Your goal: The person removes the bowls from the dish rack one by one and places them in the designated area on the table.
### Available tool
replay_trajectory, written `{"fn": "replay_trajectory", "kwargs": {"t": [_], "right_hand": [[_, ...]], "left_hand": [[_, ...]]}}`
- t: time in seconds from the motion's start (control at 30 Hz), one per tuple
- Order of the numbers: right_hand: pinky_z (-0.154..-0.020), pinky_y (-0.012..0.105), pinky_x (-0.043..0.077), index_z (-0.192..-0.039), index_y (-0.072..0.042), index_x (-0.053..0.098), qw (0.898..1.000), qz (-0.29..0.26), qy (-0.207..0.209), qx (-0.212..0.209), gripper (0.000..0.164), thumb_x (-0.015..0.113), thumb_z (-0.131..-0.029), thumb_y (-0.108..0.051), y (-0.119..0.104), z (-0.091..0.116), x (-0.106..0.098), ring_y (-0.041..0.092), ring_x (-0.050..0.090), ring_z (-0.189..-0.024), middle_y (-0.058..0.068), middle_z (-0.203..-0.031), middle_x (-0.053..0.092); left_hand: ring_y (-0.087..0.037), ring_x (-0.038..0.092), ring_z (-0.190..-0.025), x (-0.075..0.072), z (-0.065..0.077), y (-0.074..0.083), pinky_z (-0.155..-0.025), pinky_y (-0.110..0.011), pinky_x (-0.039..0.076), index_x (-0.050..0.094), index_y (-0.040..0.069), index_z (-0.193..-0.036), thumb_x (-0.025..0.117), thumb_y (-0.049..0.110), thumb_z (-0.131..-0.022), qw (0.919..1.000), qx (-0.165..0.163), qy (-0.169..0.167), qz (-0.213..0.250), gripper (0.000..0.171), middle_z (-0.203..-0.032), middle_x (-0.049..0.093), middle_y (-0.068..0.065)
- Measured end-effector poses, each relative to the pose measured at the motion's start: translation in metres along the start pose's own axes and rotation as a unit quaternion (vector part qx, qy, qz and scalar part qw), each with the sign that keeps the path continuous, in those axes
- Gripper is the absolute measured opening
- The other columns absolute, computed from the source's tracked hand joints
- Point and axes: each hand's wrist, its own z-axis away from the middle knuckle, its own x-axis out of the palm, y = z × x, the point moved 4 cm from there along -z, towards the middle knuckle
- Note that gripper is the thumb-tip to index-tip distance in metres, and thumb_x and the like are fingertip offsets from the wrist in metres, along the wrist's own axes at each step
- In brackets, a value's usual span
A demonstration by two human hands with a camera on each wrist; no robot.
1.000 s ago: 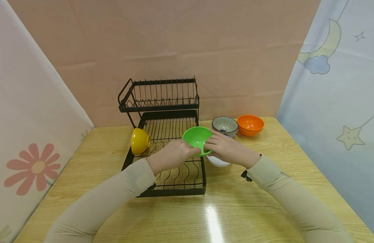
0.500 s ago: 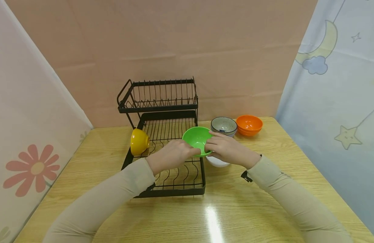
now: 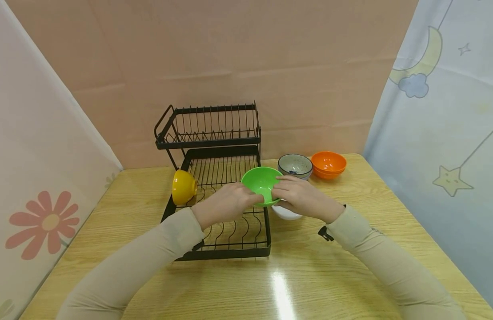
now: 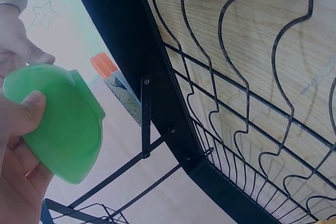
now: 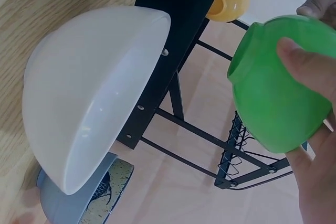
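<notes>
Both hands hold a green bowl above the right edge of the black dish rack, its opening facing up. My left hand grips the near left side, with the thumb on the outer wall, as the left wrist view shows. On the right side my right hand grips the rim, its thumb against the outside and fingers over the edge. A yellow bowl stands on its side at the rack's left edge. Beneath the right hand, a white bowl sits on the table beside the rack.
A speckled grey bowl with a dark rim stands behind the white one. Orange bowls, apparently stacked, are at the table's back right. The rack's upper tier rises at the back, near the fabric backdrop.
The green bowl and both hands stay almost in place, with only a very slight shift to the right. The view itself has turned a little.
</notes>
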Motion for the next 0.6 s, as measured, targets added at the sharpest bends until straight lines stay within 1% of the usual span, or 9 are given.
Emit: {"fn": "replay_trajectory", "kwargs": {"t": [0.2, 0.27, 0.37, 0.47, 0.53, 0.57, 0.6], "right_hand": [[-0.095, 0.042, 0.051, -0.087, -0.01, 0.063, 1.0, 0.004, 0.004, 0.005, 0.027, 0.084, -0.072, -0.012, 0.0, 0.001, -0.001, 0.015, 0.068, -0.088, -0.004, -0.084, 0.068], [-0.094, 0.042, 0.051, -0.087, -0.01, 0.063, 1.0, 0.007, 0.007, 0.004, 0.027, 0.085, -0.072, -0.011, 0.0, 0.003, -0.001, 0.016, 0.067, -0.088, -0.004, -0.084, 0.067], [-0.093, 0.041, 0.052, -0.087, -0.009, 0.062, 1.0, 0.011, 0.011, 0.003, 0.027, 0.084, -0.072, -0.011, 0.001, 0.005, 0.0, 0.018, 0.067, -0.088, -0.003, -0.084, 0.067], [-0.092, 0.04, 0.052, -0.086, -0.009, 0.062, 1.0, 0.014, 0.012, 0.003, 0.027, 0.084, -0.071, -0.01, 0.002, 0.006, 0.002, 0.019, 0.066, -0.088, -0.003, -0.084, 0.067], [-0.091, 0.04, 0.052, -0.086, -0.009, 0.062, 1.0, 0.016, 0.014, 0.002, 0.027, 0.084, -0.071, -0.01, 0.002, 0.007, 0.002, 0.02, 0.066, -0.087, -0.002, -0.083, 0.067], [-0.091, 0.04, 0.052, -0.086, -0.009, 0.062, 1.0, 0.016, 0.014, 0.002, 0.027, 0.084, -0.071, -0.011, 0.002, 0.007, 0.002, 0.02, 0.066, -0.087, -0.002, -0.084, 0.067], [-0.09, 0.04, 0.052, -0.086, -0.009, 0.062, 1.0, 0.015, 0.014, 0.002, 0.027, 0.084, -0.071, -0.011, 0.002, 0.007, 0.002, 0.02, 0.066, -0.087, -0.002, -0.084, 0.068]], "left_hand": [[-0.013, 0.068, -0.077, -0.002, -0.002, -0.002, -0.073, -0.025, 0.056, 0.068, 0.016, -0.105, 0.07, 0.003, -0.086, 0.9992, -0.004, -0.021, 0.033, 0.024, -0.09, 0.074, 0.002], [-0.012, 0.068, -0.079, -0.003, -0.002, -0.004, -0.076, -0.025, 0.056, 0.068, 0.017, -0.105, 0.071, 0.007, -0.087, 0.9985, -0.004, -0.02, 0.051, 0.021, -0.092, 0.074, 0.002], [-0.011, 0.068, -0.087, -0.01, -0.001, -0.007, -0.082, -0.026, 0.055, 0.069, 0.017, -0.105, 0.071, 0.013, -0.088, 0.9964, 0.0, 0.007, 0.085, 0.018, -0.098, 0.073, 0.004], [-0.012, 0.067, -0.093, -0.019, 0.001, -0.013, -0.086, -0.025, 0.053, 0.069, 0.015, -0.107, 0.07, 0.013, -0.09, 0.9923, -0.005, 0.05, 0.113, 0.018, -0.103, 0.072, 0.003], [-0.012, 0.067, -0.096, -0.026, 0.002, -0.019, -0.086, -0.024, 0.054, 0.068, 0.013, -0.109, 0.068, 0.01, -0.09, 0.9888, -0.03, 0.08, 0.123, 0.019, -0.107, 0.071, 0.0], [-0.012, 0.067, -0.097, -0.028, 0.003, -0.024, -0.085, -0.023, 0.054, 0.068, 0.012, -0.11, 0.066, 0.009, -0.091, 0.9865, -0.052, 0.089, 0.127, 0.019, -0.108, 0.071, 0.0], [-0.012, 0.067, -0.097, -0.029, 0.004, -0.029, -0.085, -0.023, 0.054, 0.067, 0.012, -0.111, 0.065, 0.008, -0.092, 0.983, -0.081, 0.094, 0.135, 0.019, -0.109, 0.071, 0.0]]}}
